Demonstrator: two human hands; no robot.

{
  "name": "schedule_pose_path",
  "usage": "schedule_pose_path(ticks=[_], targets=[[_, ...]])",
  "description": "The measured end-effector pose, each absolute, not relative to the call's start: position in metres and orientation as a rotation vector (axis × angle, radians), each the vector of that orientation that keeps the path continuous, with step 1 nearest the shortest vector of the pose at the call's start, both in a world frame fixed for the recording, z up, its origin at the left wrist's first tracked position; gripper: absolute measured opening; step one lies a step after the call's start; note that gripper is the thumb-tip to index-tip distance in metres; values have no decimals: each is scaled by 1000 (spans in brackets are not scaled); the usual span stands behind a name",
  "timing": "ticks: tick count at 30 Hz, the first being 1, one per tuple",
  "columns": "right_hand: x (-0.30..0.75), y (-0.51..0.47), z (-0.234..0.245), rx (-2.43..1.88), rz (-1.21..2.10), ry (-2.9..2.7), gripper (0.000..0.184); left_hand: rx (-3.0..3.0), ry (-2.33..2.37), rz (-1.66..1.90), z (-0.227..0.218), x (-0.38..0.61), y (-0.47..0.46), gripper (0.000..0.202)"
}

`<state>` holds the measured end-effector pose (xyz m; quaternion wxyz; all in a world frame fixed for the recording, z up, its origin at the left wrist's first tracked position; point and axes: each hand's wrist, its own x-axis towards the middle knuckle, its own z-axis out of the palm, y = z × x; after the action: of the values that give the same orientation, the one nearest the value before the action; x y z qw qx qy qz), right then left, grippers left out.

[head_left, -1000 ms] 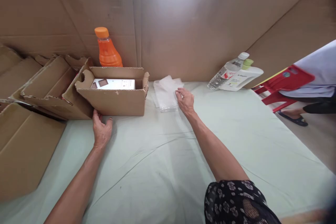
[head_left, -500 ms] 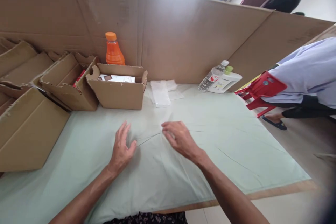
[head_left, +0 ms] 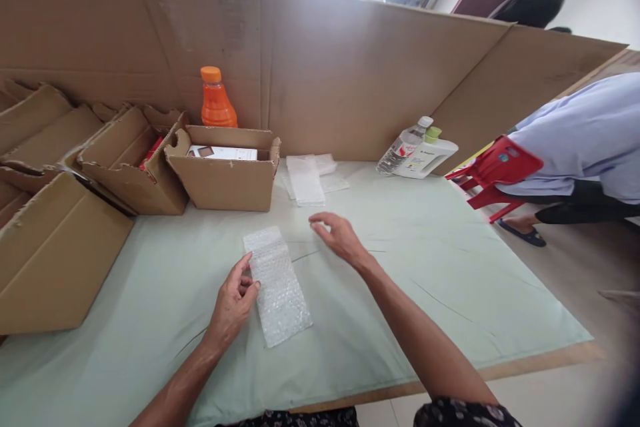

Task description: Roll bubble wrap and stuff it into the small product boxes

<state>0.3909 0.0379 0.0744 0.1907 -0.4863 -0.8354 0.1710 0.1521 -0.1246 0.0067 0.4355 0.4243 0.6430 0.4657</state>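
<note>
From where I stand, the bubble-wrap sheet [head_left: 283, 293] lies flat on the pale green cloth [head_left: 380, 340], between the person and the nearest carton [head_left: 220, 181]. Its long axis runs away from the person, slanting left, the far short end pointing at the carton's right side. The left hand [head_left: 233, 300] touches its left edge; I can't tell whether it grips. The right hand [head_left: 339, 238], loosely curled and holding nothing, hovers beyond its right side, near more wrap [head_left: 306, 181].

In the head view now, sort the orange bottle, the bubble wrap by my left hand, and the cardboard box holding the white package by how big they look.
1. Cardboard box
2. Bubble wrap, though nearer the camera
3. Orange bottle, base hidden
</note>
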Motion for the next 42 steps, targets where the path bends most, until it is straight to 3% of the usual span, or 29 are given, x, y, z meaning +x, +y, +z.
schedule_pose_path(ticks=[4,10,18,27,29,33,36,40,42], targets=[[387,106,52,-1513,316,-2308,42,1090,1607,1099,8,150,-121,49],[379,131,49,-1539,202,-2230,21,1171,1593,1099,19,149,-117,39],[484,14,48,-1315,-144,-2114,15,1413,1484,1201,54,180,-90,24],[541,-78,-3,-1478,-65,-1952,16,1849,1285,1612,123,249,60,30],[540,-81,-8,-1479,-52,-1957,16,1793,1375,1645,122,252,105,35],[540,-81,-10,-1450,-61,-1965,16,1587,1622,1329,94,248,142,60],[536,-84,-4,-1433,-80,-1967,16,1602,1626,1180,67,243,103,69],[503,-97,14,-1343,-22,-2008,15,1577,1535,990,44,230,8,54],[475,-107,26,-1247,94,-2051,17,1392,1430,867,41,221,-31,58]])
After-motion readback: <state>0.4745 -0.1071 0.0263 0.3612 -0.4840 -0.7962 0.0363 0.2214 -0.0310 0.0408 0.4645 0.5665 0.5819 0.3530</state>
